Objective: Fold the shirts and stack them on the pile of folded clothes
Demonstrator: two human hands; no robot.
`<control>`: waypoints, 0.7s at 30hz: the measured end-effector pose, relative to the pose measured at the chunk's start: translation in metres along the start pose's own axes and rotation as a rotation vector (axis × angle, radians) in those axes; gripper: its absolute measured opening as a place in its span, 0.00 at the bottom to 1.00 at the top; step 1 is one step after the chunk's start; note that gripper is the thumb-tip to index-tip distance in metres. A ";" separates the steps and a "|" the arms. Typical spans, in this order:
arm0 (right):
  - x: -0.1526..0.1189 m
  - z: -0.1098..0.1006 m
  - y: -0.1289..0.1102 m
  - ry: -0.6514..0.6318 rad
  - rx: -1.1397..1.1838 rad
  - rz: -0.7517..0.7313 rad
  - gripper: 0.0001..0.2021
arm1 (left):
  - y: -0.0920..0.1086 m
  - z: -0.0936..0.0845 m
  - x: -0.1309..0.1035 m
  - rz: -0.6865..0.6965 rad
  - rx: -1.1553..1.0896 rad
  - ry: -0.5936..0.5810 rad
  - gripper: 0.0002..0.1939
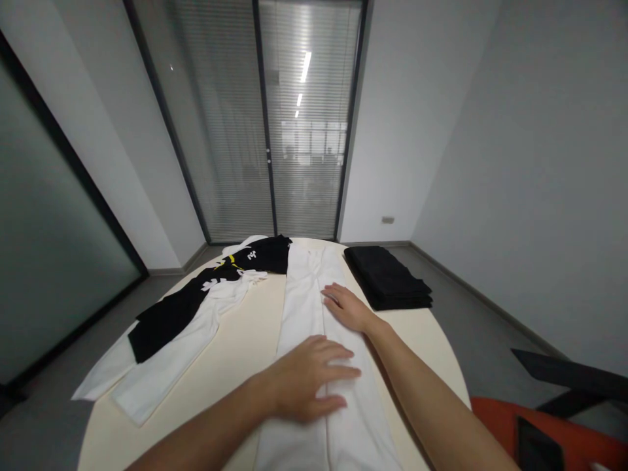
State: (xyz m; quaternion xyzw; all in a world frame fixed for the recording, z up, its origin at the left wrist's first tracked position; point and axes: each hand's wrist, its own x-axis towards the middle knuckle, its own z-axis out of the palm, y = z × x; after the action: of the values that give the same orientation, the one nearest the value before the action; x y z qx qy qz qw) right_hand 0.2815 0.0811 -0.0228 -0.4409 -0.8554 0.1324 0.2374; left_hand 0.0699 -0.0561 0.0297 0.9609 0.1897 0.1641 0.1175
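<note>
White trousers (pixel 304 307) lie flat and lengthwise down the middle of the table, their two legs side by side and running toward me. Over the lower part of the legs is my left hand (pixel 314 379), fingers spread and pointing right, slightly blurred; whether it touches the cloth I cannot tell. Farther up, my right hand (pixel 346 306) rests on the right leg with its fingers stretched out and a ring on one of them. Neither hand grips anything. The near ends of the legs run out of view at the bottom.
A folded black stack of cloth (pixel 385 278) sits at the table's right edge. On the left lie black garments (pixel 171 320) with white and yellow prints and white garments (pixel 191 337), overhanging the round table (pixel 245 353). An orange chair (pixel 505 425) stands at lower right.
</note>
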 end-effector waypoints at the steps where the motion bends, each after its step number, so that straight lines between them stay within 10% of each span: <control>1: -0.002 -0.002 0.001 -0.013 -0.005 -0.003 0.23 | 0.010 0.005 -0.003 0.080 0.002 -0.021 0.26; 9: -0.007 -0.003 -0.003 -0.080 -0.046 0.065 0.26 | 0.042 0.062 -0.011 0.387 0.271 -0.070 0.24; 21: -0.011 -0.011 -0.013 -0.080 -0.101 0.076 0.24 | 0.035 0.039 -0.026 0.226 0.138 -0.235 0.07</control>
State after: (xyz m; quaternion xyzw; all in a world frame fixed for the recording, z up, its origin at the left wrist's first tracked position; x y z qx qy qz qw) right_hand 0.2834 0.0647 -0.0113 -0.4791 -0.8524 0.1154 0.1751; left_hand 0.0728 -0.1042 -0.0034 0.9944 0.0762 0.0495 0.0536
